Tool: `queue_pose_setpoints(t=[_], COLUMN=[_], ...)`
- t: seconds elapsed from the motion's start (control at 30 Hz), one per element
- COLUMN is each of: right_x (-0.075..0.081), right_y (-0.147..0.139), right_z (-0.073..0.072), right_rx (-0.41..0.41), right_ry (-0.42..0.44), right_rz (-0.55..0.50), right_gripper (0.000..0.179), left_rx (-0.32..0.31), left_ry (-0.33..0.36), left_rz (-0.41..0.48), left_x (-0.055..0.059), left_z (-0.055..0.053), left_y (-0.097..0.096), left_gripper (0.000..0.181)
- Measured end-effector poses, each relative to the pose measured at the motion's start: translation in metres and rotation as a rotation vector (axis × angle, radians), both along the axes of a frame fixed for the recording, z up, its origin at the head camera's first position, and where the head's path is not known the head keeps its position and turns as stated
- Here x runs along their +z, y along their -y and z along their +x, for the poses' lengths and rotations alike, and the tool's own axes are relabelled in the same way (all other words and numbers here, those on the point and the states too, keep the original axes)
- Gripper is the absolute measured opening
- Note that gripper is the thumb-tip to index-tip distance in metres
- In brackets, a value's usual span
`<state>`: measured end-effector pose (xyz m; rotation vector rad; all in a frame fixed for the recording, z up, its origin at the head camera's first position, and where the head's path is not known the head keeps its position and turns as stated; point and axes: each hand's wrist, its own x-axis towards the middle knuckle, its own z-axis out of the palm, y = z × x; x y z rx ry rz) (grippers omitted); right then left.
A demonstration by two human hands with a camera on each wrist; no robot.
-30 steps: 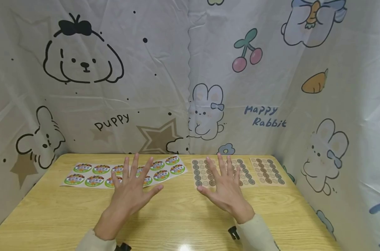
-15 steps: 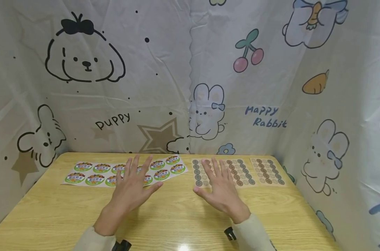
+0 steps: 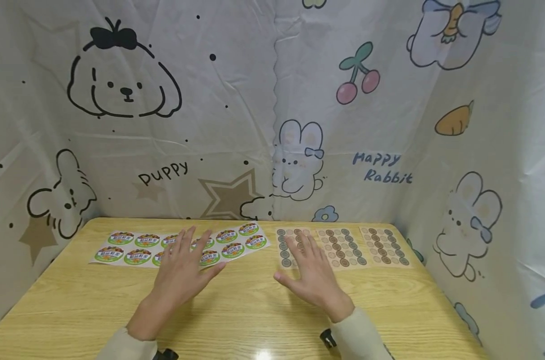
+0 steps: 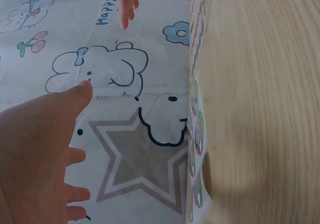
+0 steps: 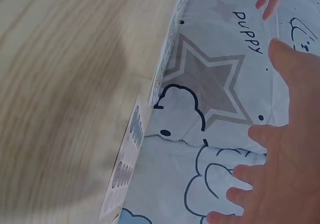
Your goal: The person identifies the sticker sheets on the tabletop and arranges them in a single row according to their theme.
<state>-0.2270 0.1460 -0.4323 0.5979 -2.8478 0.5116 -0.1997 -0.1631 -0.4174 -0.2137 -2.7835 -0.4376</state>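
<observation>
My left hand (image 3: 180, 275) is held above the table with its fingers extended and nothing in it. In the head view its fingers overlap a white sheet (image 3: 153, 256) of round green-and-white stickers with fruit pictures, and hide part of it. The right hand (image 3: 316, 281), palm down with thumb out to the side, also holds nothing. Behind its fingers lie sheets of small round brown, grey and beige stickers: one is partly covered (image 3: 282, 247), another sits in the middle (image 3: 342, 247), and a third is at the right (image 3: 384, 246). Both wrist views show the hands raised off the wood.
The wooden table (image 3: 250, 310) backs onto a hanging cloth (image 3: 236, 125) printed with puppies, rabbits and stars, which also encloses both sides. All the sheets lie along the table's far edge. Black clips (image 3: 328, 338) show at the cuffs of the pale sleeves (image 3: 360, 335).
Fingers of both hands have drawn closer together and dipped slightly. The hands have drifted a little leftward and toward the body. The sticker sheets have stayed put on the table.
</observation>
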Motion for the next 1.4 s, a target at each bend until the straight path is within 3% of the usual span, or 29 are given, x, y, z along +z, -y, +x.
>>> queue_pose_setpoints(t=[0.63,1.07,1.3,1.4], right_x=[0.001,0.001,0.003,0.003], right_y=[0.013,0.026,0.034,0.038], right_z=[-0.004,-0.008,-0.008,-0.009], right_rx=[0.064,0.118,0.146,0.158], right_ry=[-0.020,0.042,0.049,0.061], right_rz=[0.071,0.072,0.084,0.088], right_gripper=[0.088,0.083,0.081,0.080], left_rx=[0.045,0.067,0.075,0.074], left_ry=[-0.042,-0.048,-0.013,-0.037], left_rz=[0.047,0.031,0.035,0.024], left_x=[-0.007,-0.014,-0.016,-0.018], left_z=[0.007,0.009,0.008,0.007], left_y=[0.044,0.078,0.096,0.102], left_gripper=[0.067,0.064,0.063,0.062])
